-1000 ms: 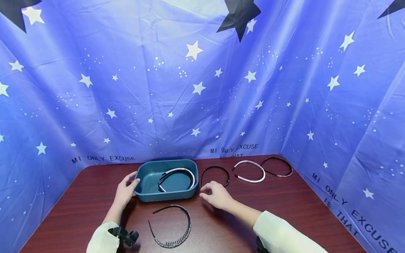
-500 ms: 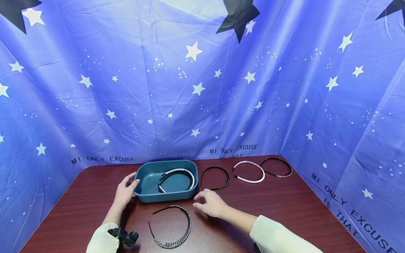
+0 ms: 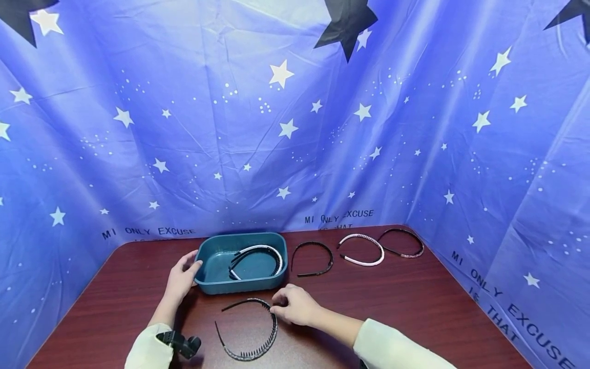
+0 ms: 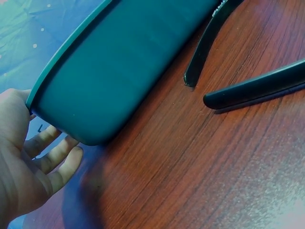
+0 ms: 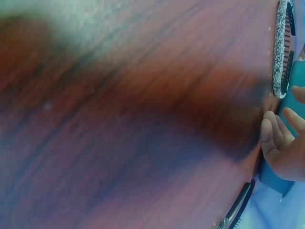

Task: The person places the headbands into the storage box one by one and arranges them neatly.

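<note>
A teal plastic basin [image 3: 221, 288] stands at the back of the table. My left hand [image 3: 180, 279] holds its left end, the thumb over the rim and the fingers along the outer wall [image 4: 76, 105]. Inside lie a white headband [image 3: 279, 256] and a black headband [image 3: 244, 255]. In front of the basin a glittery silver-black toothed headband [image 3: 264, 351] lies flat, its ends pointing left. Beside its upper right curve is my right hand [image 3: 297, 306], fingers loosely bent. In the right wrist view a gap shows between the fingertips and the glittery headband [image 5: 279, 52].
To the basin's right lie a black headband [image 3: 331, 262], a white-pink headband [image 3: 369, 264] and a dark headband with a pinkish glitter part [image 3: 412, 254], the last two close together. A blue star-print cloth [image 3: 258, 154] hangs behind the reddish-brown table [image 3: 392, 302].
My right hand has moved left and toward the front, from beside the black headband to the glittery headband's right side. My left hand and the basin stay in place.
</note>
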Tool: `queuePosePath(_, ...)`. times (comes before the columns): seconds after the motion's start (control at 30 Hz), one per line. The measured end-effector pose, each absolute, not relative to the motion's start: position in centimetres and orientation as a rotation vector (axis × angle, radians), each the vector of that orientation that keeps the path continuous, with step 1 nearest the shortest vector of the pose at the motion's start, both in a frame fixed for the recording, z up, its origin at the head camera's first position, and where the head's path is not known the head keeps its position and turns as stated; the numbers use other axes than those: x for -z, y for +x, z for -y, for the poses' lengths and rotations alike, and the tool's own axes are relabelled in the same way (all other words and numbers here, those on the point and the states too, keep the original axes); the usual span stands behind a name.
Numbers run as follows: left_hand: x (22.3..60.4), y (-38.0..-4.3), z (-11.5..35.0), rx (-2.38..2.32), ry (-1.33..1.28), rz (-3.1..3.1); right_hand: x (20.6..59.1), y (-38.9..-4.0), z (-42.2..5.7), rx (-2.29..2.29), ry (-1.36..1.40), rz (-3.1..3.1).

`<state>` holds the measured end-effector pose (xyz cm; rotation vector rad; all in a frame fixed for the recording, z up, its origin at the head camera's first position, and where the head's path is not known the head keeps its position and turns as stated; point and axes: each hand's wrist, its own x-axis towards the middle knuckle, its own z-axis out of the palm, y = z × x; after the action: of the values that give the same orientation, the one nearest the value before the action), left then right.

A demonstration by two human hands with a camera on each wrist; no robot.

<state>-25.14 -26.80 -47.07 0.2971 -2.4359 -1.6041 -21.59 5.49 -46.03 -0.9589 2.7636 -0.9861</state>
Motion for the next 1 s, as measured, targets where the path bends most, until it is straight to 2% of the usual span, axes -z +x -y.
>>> queuePosePath(1.0, 47.0, -25.2, 26.9, 1.608, 0.296, 2.423, 46.6, -20.7, -4.2, 0.924, -0.908, -2.819)
